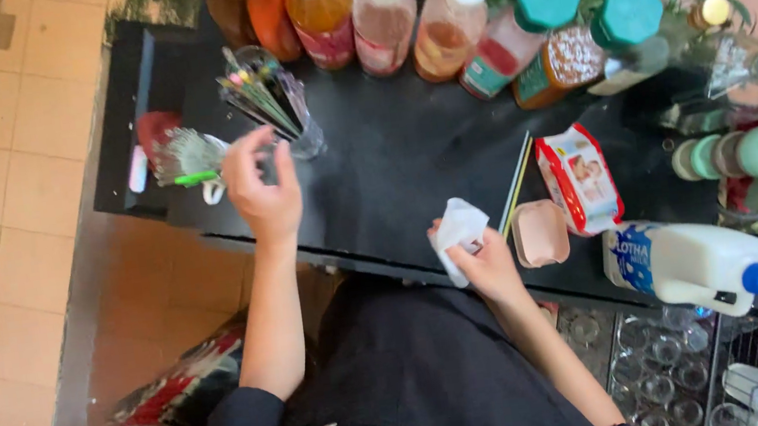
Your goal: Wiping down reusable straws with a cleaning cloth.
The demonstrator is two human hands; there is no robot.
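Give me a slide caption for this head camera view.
Left hand reaches the glass of straws; right hand holds a white wipe over the black counter.

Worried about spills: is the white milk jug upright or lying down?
Lying down: the milk jug rests on its side on the black counter, blue cap on, pointing right.

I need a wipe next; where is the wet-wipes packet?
Head view, right of centre: wet-wipes packet lies on the black counter, beside the pink lid.

7 bottles [388, 14], 1 milk jug [694, 263].
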